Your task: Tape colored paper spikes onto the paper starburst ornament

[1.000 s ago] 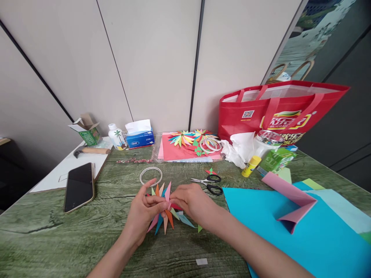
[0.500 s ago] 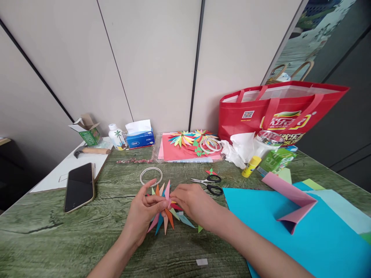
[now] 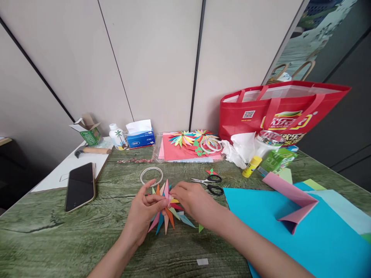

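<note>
A many-pointed paper star point(image 3: 169, 219) in pink, orange, blue, green and red is held just over the green wood-grain table. My left hand point(image 3: 144, 210) pinches it near its centre, at a pink point, between thumb and fingers. From the other side my right hand point(image 3: 194, 200) closes its fingers on the star's upper right; the fingertips are partly hidden behind the points. A roll of white tape point(image 3: 141, 177) lies behind my left hand. Scissors with black handles point(image 3: 214, 189) rest just beyond my right hand. A small green paper piece point(image 3: 200, 228) lies under my right wrist.
Blue paper sheets point(image 3: 261, 231) with a folded pink paper point(image 3: 290, 189) cover the right side. A phone point(image 3: 80, 187) and a hammer point(image 3: 95, 151) lie left. Behind stand a tissue box point(image 3: 141, 138), finished stars point(image 3: 182, 138), a glue stick point(image 3: 251, 166) and a red bag point(image 3: 243, 116).
My right fingers have shifted slightly at the star's upper right, showing more of a yellow point. My left hand keeps its pinch, and the other things stay put.
</note>
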A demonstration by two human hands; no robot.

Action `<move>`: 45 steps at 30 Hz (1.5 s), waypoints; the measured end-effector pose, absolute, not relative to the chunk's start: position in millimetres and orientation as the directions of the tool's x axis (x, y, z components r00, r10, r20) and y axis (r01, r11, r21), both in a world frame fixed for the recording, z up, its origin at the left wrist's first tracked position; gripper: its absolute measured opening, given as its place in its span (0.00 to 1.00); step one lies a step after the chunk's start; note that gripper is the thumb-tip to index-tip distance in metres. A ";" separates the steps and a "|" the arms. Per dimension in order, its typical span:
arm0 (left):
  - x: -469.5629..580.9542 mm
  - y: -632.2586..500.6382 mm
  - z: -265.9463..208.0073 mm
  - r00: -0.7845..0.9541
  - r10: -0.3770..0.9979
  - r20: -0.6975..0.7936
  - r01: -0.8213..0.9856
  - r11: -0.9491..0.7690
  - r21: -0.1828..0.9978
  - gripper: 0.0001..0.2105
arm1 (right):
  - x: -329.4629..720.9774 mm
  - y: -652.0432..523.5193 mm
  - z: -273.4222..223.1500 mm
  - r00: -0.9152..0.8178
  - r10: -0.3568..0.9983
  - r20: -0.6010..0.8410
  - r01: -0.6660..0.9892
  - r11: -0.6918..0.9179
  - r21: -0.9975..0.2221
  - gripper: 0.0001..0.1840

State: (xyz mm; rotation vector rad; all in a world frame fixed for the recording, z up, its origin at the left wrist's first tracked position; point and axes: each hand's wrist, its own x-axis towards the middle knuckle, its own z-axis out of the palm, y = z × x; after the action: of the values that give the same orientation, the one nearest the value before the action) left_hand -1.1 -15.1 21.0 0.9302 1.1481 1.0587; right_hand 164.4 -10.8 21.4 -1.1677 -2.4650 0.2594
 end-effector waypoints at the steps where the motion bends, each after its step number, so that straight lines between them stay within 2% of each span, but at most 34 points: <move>1: -1.2 -15.4 22.3 0.069 0.968 -0.243 -0.165 0.251 0.954 0.41 | 164.7 -10.8 22.6 -0.561 0.774 0.295 0.693 0.633 -0.346 0.07; 5: -1.2 -15.7 26.0 0.037 0.967 -0.253 -0.164 0.256 0.953 0.42 | 164.6 -13.6 27.2 -0.562 0.764 0.317 0.677 0.645 -0.354 0.07; 11: -1.5 -15.1 23.8 0.048 0.968 -0.248 -0.148 0.252 0.956 0.42 | 162.4 -17.4 30.6 -0.635 0.742 0.217 0.703 0.671 -0.236 0.06; 16: -2.6 -15.4 20.4 0.087 0.965 -0.249 -0.146 0.259 0.955 0.40 | 161.1 -17.3 31.4 -0.665 0.723 0.187 0.711 0.689 -0.137 0.05; 24: -1.7 -14.2 18.3 0.110 0.966 -0.232 -0.105 0.243 0.964 0.40 | 160.3 -16.7 31.0 -0.682 0.707 0.187 0.707 0.703 -0.077 0.05; 27: -1.6 -14.0 17.4 0.115 0.967 -0.228 -0.108 0.240 0.965 0.40 | 160.2 -15.3 31.8 -0.677 0.709 0.197 0.702 0.702 -0.118 0.05; 33: -0.8 -15.3 20.8 0.114 0.968 -0.223 -0.115 0.236 0.965 0.41 | 163.1 -15.2 41.7 -0.591 0.784 0.188 0.716 0.618 -0.325 0.06; 37: -0.5 -15.7 22.3 0.098 0.964 -0.246 -0.129 0.257 0.958 0.42 | 166.7 -14.4 43.2 -0.623 0.761 0.181 0.669 0.639 -0.380 0.08; 41: -1.0 -15.3 20.7 0.112 0.964 -0.240 -0.137 0.254 0.957 0.41 | 167.0 -14.1 39.1 -0.647 0.742 0.178 0.680 0.666 -0.306 0.08; 45: -1.1 -15.2 19.7 0.112 0.965 -0.237 -0.127 0.251 0.960 0.40 | 164.3 -15.0 34.5 -0.653 0.732 0.193 0.721 0.679 -0.138 0.05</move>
State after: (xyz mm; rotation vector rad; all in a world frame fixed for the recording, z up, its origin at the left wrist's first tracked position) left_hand -1.1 -15.2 19.7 0.9710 1.1449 1.0223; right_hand 164.3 -15.0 34.5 -1.1700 -2.6597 0.0720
